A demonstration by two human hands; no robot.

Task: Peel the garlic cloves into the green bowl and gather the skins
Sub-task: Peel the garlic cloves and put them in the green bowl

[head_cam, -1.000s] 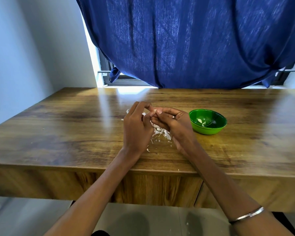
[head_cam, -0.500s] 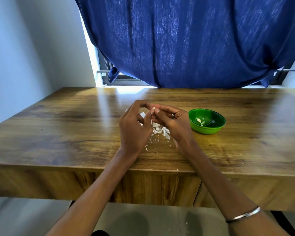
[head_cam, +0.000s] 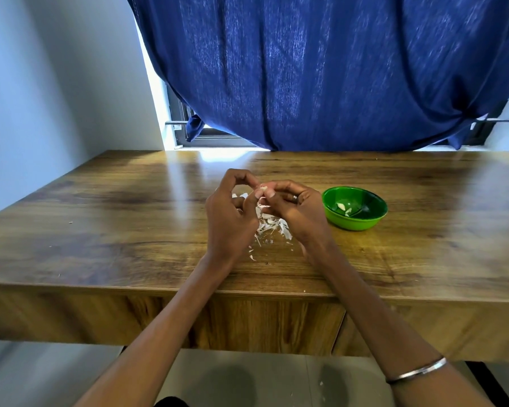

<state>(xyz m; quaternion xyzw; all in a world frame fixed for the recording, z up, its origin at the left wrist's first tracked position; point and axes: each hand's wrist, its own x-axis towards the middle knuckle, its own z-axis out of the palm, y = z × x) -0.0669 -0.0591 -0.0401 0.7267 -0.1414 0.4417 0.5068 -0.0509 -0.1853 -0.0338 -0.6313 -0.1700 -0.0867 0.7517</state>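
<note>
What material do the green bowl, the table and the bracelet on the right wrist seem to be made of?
Green bowl: probably plastic, with an even bright colour and a soft gloss.
Table: wood or wood-look laminate, with printed-looking grain and a glossy glare.
Bracelet: apparently metal, a thin silver band with a bright shine.

No legible text, label, brand, number or sign found. None on the green bowl (head_cam: 354,207) at 3 o'clock. None on the counter (head_cam: 100,230).
</note>
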